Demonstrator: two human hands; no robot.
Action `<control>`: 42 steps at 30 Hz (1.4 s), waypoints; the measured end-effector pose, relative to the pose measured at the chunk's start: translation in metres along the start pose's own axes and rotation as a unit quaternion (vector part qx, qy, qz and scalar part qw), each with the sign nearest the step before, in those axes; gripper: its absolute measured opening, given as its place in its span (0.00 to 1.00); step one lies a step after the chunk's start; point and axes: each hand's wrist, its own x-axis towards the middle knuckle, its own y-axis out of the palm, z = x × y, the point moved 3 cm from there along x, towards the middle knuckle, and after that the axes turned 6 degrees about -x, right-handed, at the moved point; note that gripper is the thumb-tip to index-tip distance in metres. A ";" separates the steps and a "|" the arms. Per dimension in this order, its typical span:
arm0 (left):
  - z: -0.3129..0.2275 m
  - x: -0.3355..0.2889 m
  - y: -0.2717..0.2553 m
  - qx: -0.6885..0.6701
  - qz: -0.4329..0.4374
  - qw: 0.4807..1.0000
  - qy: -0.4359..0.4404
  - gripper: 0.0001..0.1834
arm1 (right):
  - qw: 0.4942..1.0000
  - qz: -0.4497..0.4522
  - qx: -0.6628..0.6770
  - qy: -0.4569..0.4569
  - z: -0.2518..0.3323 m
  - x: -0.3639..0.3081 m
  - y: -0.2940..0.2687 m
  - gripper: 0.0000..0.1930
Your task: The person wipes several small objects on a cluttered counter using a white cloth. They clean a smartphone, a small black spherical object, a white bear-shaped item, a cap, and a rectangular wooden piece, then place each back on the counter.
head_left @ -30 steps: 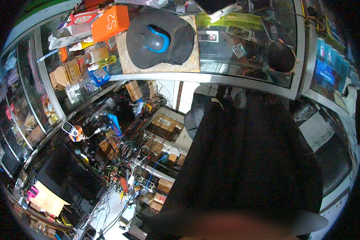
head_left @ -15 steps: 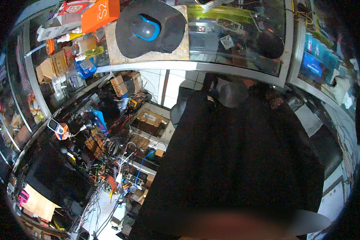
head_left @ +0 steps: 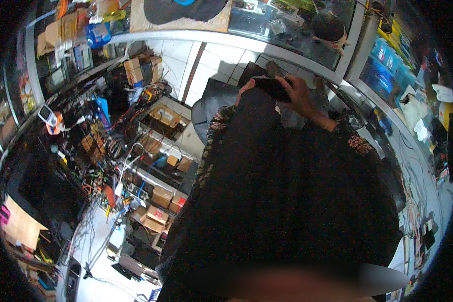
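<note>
Both my hands are beyond my dark clothing, just below the glass counter's front edge. Between them is a dark, flat, rectangular phone (head_left: 272,89), held lengthwise. My left hand (head_left: 245,88) closes on its left end; dark cloth partly hides that hand. My right hand (head_left: 298,94) grips the right end, with its fingers bent over the edge and its bare wrist leading back to a patterned sleeve cuff. What the phone's face shows cannot be made out.
The glass counter (head_left: 186,36) bears a dark mouse pad (head_left: 196,14) on a board. Phone boxes (head_left: 380,75) stand at the right. A cluttered bench with tangled cables (head_left: 131,161), small cardboard boxes (head_left: 156,215) and a handheld meter (head_left: 47,115) fills the left. A dark stool (head_left: 200,118) stands by my left arm.
The view has tilted down, so the counter and mouse pad sit higher, with the mouse mostly cut off. My hands and the phone, barely visible before, now show plainly.
</note>
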 end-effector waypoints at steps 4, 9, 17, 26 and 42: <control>-0.045 -0.054 0.061 0.112 -0.024 0.986 0.120 0.23 | 0.996 -0.025 0.007 -0.091 0.046 0.033 -0.043 0.49; -0.077 -0.127 0.133 0.171 -0.076 0.938 0.292 0.27 | 0.981 -0.094 0.070 -0.153 0.091 0.067 -0.103 0.45; -0.101 -0.168 0.188 0.137 -0.006 0.898 0.417 0.29 | 0.838 0.068 0.526 0.130 0.123 0.085 -0.152 0.21; -0.103 -0.183 0.216 0.226 -0.004 0.873 0.432 0.29 | 0.759 0.019 0.638 0.128 0.132 0.091 -0.158 0.25; -0.103 -0.190 0.253 0.325 0.015 0.871 0.369 0.27 | 0.691 0.106 0.673 0.240 0.123 0.090 -0.147 0.31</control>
